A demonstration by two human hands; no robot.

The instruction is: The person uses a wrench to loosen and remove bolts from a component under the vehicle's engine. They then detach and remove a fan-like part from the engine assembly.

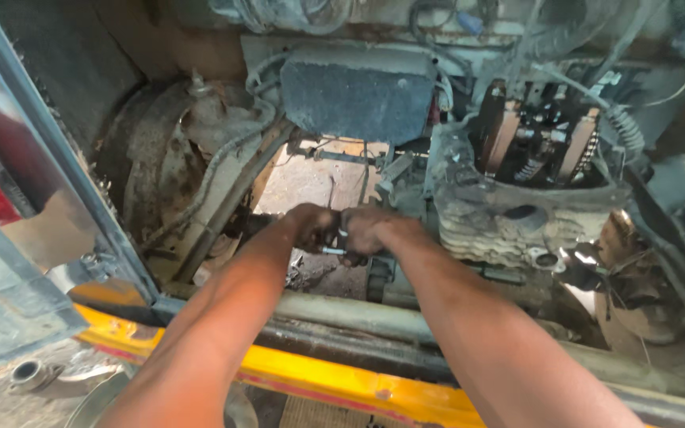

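Nearest, at 6 o'clock: yellow frame rail [334,380] runs across bottom of view, both forearms pass over it. Behind it a grey pipe [358,313] lies roughly parallel. At 8 o'clock, a tilted grey metal panel [9,293] w/ a small round fitting [29,372] below it.

Mid view, approx centre: L hand [307,226] and R hand [366,231] meet, knuckles touching or nearly so. Between them a small shiny metal tool [333,250], short silver shaft, poss. a socket or bit; exact type too small to tell. L hand grip clenched, around what can't tell, since fingers hide it. R hand grip clenched on the tool, ring on one finger. Tool sits low in the engine bay, just left of the finned engine block [501,230], above the dirty floor of the bay.

Farther, at 10 o'clock: rusty round drum [160,166] w/ a cable running across it. At 12 o'clock: dusty dark rectangular box [358,99]. At 2 o'clock: open engine top [537,139] showing springs and brown side plates, wrapped hose just right of it. Wires hang along top edge.
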